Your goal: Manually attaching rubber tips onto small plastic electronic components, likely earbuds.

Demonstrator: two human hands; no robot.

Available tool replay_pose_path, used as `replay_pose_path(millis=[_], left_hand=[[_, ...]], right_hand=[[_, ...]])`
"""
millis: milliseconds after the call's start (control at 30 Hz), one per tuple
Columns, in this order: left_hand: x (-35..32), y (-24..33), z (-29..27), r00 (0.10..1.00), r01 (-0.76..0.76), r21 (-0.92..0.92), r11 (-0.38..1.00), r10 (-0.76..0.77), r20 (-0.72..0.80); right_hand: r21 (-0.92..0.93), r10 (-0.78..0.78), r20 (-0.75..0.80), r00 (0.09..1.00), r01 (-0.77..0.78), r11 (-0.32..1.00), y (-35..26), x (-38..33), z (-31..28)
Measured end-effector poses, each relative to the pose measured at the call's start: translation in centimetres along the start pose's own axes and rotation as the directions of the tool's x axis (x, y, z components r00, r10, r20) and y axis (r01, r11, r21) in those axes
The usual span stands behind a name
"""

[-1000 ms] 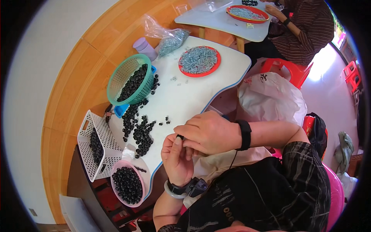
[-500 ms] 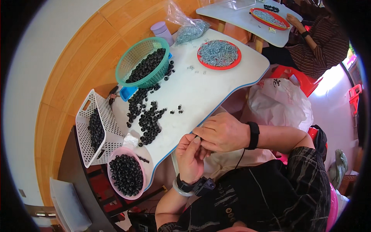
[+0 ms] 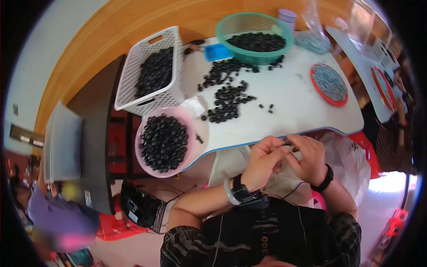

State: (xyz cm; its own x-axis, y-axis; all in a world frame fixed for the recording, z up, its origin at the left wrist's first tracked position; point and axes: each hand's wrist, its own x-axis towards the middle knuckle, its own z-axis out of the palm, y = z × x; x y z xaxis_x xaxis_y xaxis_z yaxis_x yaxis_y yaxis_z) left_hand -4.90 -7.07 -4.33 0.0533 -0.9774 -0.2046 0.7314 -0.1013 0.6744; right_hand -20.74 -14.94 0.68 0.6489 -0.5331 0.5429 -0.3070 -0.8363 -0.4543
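Observation:
Just off the table's front edge, my left hand (image 3: 263,163) and my right hand (image 3: 309,156) meet with fingers pinched. Between the fingertips a small black piece (image 3: 287,143) shows, mostly covered by the fingers. Several loose black ring-like pieces (image 3: 226,104) lie on the white table (image 3: 289,118) beyond my hands. To the left, a pink bowl (image 3: 190,133) is full of similar black pieces. A red plate (image 3: 343,103) heaped with small grey-blue bits sits at the table's right side.
A white perforated basket (image 3: 126,103) and a green colander (image 3: 254,57) hold more black pieces. Near them are a blue tray (image 3: 218,52), a purple-lidded cup (image 3: 287,17) and a plastic bag of bits (image 3: 314,42). Other people sit at the far right and lower left.
The whole view has turned, so the table now lies straight across in front of me. My hands stay pinched together around the small black piece.

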Motion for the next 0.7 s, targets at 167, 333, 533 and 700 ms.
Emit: replay_pose_path(millis=[167, 333, 533, 700], left_hand=[[0.4, 1.4, -0.4, 1.0, -0.002, 0.031, 1.0, 0.001, 0.021], [1.3, 3.8, -2.0, 0.991, -0.111, 0.053, 0.992, 0.114, -0.065], [2.4, 3.3, -6.0, 0.978, -0.158, 0.207, 0.966, 0.182, -0.104], [1.3, 4.1, -6.3, 0.982, -0.135, 0.262, 0.956, 0.164, -0.09]], right_hand=[[0.091, 0.086, 0.034, 0.996, -0.088, 0.992, -0.9, 1.2, 0.6], [0.26, 0.114, 0.042, 0.993, -0.121, 0.958, -2.0, 6.0, 0.5], [0.431, 0.093, 0.22, 0.971, -0.182, 0.884, -2.7, 17.0, 3.0], [0.54, -0.067, 0.108, 0.992, -0.002, 0.842, -5.9, 29.4, 10.1]])
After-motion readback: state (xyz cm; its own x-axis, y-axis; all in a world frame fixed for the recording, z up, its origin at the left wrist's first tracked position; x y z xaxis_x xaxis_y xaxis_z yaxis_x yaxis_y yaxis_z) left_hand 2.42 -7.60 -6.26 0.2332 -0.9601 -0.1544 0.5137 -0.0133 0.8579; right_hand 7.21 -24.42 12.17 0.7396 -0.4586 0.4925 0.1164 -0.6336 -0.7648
